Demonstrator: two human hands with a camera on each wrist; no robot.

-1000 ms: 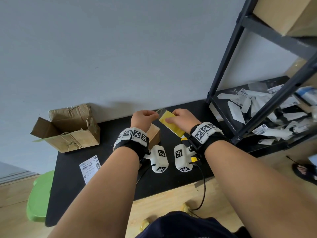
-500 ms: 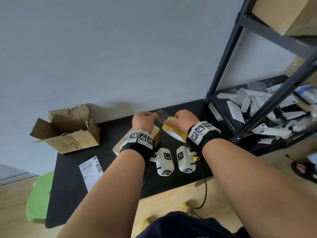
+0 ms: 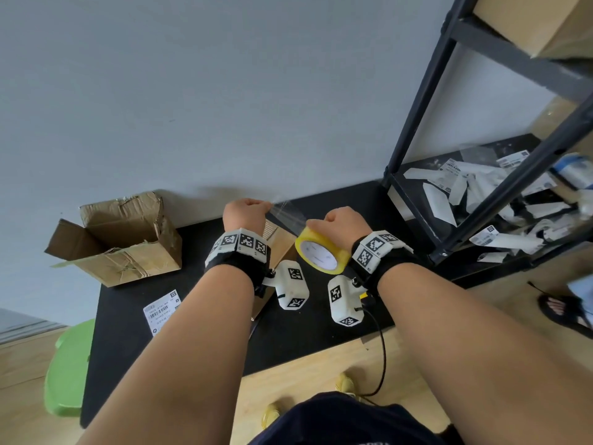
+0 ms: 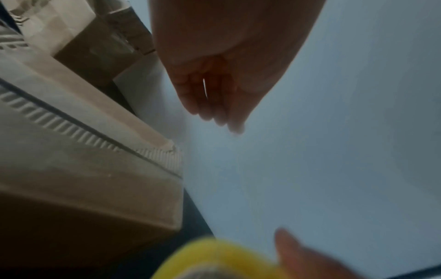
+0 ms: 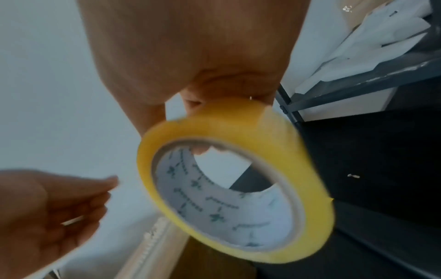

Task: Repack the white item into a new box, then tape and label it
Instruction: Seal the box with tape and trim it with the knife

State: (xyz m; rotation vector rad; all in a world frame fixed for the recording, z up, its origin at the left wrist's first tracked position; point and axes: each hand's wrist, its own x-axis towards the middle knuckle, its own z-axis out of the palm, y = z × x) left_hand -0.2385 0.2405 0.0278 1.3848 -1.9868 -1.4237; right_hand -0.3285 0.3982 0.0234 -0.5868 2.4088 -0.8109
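Tape [image 3: 285,211] is being held stretched between both hands above the box [image 3: 278,242]: its end is being pinched by the left hand [image 3: 245,211], the roll [image 3: 322,253] gripped by the right hand [image 3: 341,223].

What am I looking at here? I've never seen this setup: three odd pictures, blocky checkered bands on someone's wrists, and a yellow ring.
No machine here: a person works with bare hands and wears three cameras. The wide picture comes from the head, looking down at both arms. The other two come from cameras strapped to the wrists, looking along each hand; the checkered bands are part of those mounts.

The right hand grips a yellow roll of tape, with fingers through its core in the right wrist view. The left hand pinches the free end of the clear tape strip, stretched between the hands.

On the black table lie a small closed box under the hands, a torn open box at the left, and a printed label. A black shelf with loose papers stands at the right.
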